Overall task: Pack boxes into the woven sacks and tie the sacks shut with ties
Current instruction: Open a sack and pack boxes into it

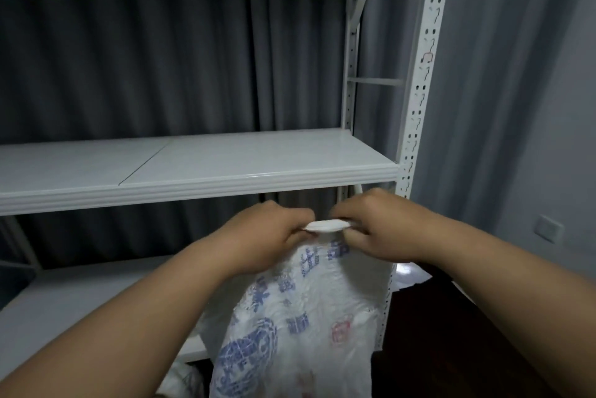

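Both hands up at the sack's mouth: left hand (274,233) and right hand (377,230) each pinch an end of the gathered white neck (325,226), fingers curled tight, the bunched fabric stretched flat between them. The woven sack (306,317), blue and red print, hangs from the hands toward six o'clock. It looks filled, so packing seems done; no tie visible, so tying is left. At twelve o'clock, just behind, sits the white shelf (225,171).
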